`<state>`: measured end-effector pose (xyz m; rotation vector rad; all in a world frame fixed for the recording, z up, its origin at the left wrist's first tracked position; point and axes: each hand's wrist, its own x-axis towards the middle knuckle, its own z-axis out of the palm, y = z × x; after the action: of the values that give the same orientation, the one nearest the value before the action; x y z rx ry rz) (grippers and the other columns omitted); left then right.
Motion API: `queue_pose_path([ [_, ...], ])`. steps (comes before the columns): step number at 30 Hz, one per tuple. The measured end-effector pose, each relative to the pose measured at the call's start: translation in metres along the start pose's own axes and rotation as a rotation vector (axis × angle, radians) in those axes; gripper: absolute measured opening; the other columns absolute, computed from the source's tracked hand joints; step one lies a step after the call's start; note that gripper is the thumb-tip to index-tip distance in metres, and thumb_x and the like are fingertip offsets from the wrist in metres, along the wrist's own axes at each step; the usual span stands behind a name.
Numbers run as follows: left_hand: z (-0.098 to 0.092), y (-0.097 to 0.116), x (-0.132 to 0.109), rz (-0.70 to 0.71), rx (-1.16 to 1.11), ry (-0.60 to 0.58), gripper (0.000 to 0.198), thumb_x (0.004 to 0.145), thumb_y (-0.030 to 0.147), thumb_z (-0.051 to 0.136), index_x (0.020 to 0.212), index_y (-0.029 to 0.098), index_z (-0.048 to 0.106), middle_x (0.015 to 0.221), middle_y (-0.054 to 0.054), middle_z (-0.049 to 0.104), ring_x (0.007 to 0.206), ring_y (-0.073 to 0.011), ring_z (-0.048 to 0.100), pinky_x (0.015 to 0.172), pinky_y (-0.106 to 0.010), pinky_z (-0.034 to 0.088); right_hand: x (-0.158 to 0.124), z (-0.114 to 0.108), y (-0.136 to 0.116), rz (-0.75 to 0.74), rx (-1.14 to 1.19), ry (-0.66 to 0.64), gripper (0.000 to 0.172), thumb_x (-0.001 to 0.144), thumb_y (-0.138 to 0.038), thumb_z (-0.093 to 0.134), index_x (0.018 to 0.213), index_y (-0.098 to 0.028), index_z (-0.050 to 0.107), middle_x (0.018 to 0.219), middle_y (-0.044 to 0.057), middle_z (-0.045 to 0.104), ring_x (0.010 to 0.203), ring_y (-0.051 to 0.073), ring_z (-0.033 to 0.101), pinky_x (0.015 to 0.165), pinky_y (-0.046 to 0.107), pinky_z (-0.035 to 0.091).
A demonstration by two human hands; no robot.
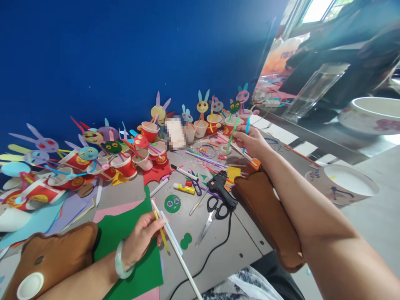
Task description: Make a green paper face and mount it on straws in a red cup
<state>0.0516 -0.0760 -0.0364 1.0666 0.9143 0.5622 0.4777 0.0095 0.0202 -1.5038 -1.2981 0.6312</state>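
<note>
My left hand (pixel 145 233), with a pale bangle on the wrist, pinches a long white stick (pixel 184 266), a light blue strip (pixel 175 235) and a yellow strip (pixel 165 240) over green paper (pixel 131 275). Farther off, my right hand (pixel 251 141) is closed on a green straw-like strip (pixel 233 133) and a blue one (pixel 248 125). Between the hands lie a green paper disc with two drawn eyes (pixel 172 203), a smaller green paper piece (pixel 186 241), scissors (pixel 215 212) and a black glue gun (pixel 222 189).
Paper cups with rabbit-like paper figures (pixel 150 129) line the blue wall. A glue stick (pixel 184 188), a marker (pixel 184 172) and colored scraps lie mid-table. Brown cushions (pixel 268 212) sit under both arms. The glue gun's cord (pixel 215 246) crosses the front. A glass (pixel 317 91) and bowl (pixel 371 116) stand right.
</note>
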Motion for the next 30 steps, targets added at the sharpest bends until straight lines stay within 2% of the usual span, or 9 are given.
queue_pose_path([
  [3,0.0,-0.001,0.0,-0.01,-0.016,-0.004,0.038,0.076,0.048,0.075,0.072,0.013,0.061,0.056,0.003,0.054,0.045,-0.0063,0.046,0.045,-0.018,0.04,0.0,0.001,-0.005,-0.039,-0.023,0.073,0.027,0.084,-0.046,0.053,0.073,-0.024,0.043,0.059,-0.001,0.043,0.051,0.012,0.032,0.051,0.03,0.028],
  [7,0.0,-0.001,-0.001,-0.003,-0.018,-0.009,0.038,0.076,0.048,0.074,0.07,0.014,0.06,0.056,0.003,0.054,0.045,-0.0062,0.045,0.045,-0.018,0.041,0.001,-0.001,-0.005,-0.092,-0.108,0.14,0.037,0.094,-0.05,0.038,0.068,-0.023,0.038,0.058,0.003,0.047,0.055,0.014,0.043,0.053,0.03,0.035],
  [10,-0.001,-0.002,-0.001,0.002,-0.015,-0.006,0.037,0.077,0.047,0.074,0.071,0.014,0.06,0.056,0.003,0.054,0.045,-0.006,0.045,0.044,-0.018,0.04,0.002,-0.002,-0.001,-0.118,-0.216,0.152,0.041,0.096,-0.056,0.029,0.072,-0.024,0.037,0.057,0.003,0.049,0.055,0.015,0.046,0.054,0.03,0.039],
  [12,-0.002,-0.003,-0.001,0.005,-0.017,-0.011,0.036,0.078,0.047,0.073,0.072,0.014,0.06,0.056,0.003,0.054,0.045,-0.006,0.045,0.044,-0.017,0.039,0.002,-0.001,0.0,-0.118,-0.311,0.129,0.038,0.097,-0.055,0.027,0.078,-0.025,0.04,0.057,0.001,0.05,0.054,0.016,0.047,0.055,0.03,0.041],
  [17,-0.005,-0.008,0.001,0.023,-0.004,-0.032,0.036,0.081,0.046,0.071,0.069,0.015,0.057,0.055,0.003,0.053,0.046,-0.0063,0.045,0.046,-0.018,0.041,-0.002,0.001,-0.003,-0.09,-0.663,-0.071,0.024,0.094,-0.037,0.038,0.093,-0.02,0.055,0.068,0.005,0.064,0.063,0.02,0.058,0.064,0.031,0.044],
  [22,-0.008,-0.013,0.002,0.024,0.022,-0.037,0.036,0.083,0.047,0.07,0.072,0.015,0.059,0.056,0.003,0.053,0.046,-0.0069,0.046,0.047,-0.019,0.041,-0.009,0.002,-0.003,-0.008,-1.058,-0.33,0.022,0.075,-0.028,0.066,0.094,-0.019,0.07,0.09,0.013,0.074,0.086,0.028,0.067,0.072,0.033,0.046],
  [26,-0.009,-0.014,0.002,0.014,0.027,-0.027,0.037,0.083,0.049,0.069,0.072,0.015,0.058,0.057,0.003,0.054,0.047,-0.0067,0.047,0.047,-0.018,0.041,-0.012,-0.002,0.0,0.076,-1.268,-0.412,0.03,0.073,-0.021,0.068,0.102,-0.017,0.073,0.104,0.017,0.074,0.102,0.031,0.068,0.082,0.035,0.048],
  [30,-0.009,-0.014,0.003,0.013,0.024,-0.02,0.037,0.081,0.049,0.071,0.073,0.014,0.059,0.058,0.003,0.055,0.048,-0.0069,0.047,0.047,-0.018,0.042,-0.011,-0.005,0.004,0.108,-1.348,-0.462,0.031,0.076,-0.02,0.067,0.106,-0.015,0.073,0.108,0.019,0.073,0.104,0.031,0.068,0.084,0.035,0.05],
])
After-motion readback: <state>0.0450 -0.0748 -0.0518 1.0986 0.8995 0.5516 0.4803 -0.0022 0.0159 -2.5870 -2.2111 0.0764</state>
